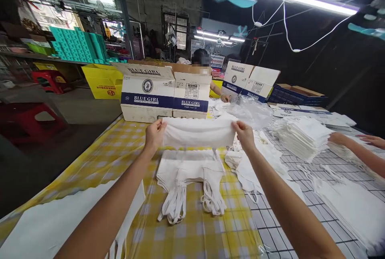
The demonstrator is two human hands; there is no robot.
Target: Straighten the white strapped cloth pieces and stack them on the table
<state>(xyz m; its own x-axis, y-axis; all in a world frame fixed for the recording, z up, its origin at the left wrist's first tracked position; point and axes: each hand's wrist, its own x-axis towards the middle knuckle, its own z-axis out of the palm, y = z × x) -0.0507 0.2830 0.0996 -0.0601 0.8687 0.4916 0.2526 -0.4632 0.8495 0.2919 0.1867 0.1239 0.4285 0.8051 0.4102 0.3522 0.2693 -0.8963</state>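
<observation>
A white strappy camisole top (198, 132) is stretched out between my two hands, above the table. Pinched at its left upper corner is my left hand (155, 132); my right hand (244, 134) grips the right upper corner. Just below it lies a neat stack of white camisole tops (192, 166), their thin straps hanging toward me in two bunches. Another white garment (66, 219) lies at the lower left, partly behind my left forearm. To the right of the stack, loose white garments (258, 166) lie in a heap.
A Blue Girl carton (165, 94) stands open behind my hands, a second carton (249, 80) farther right. Clear plastic bags (249, 110) lie between. At right, a co-worker's hands (339, 138) touch a stacked white pile (303, 134). Another person sits behind the cartons. Red stools (49, 80) stand left.
</observation>
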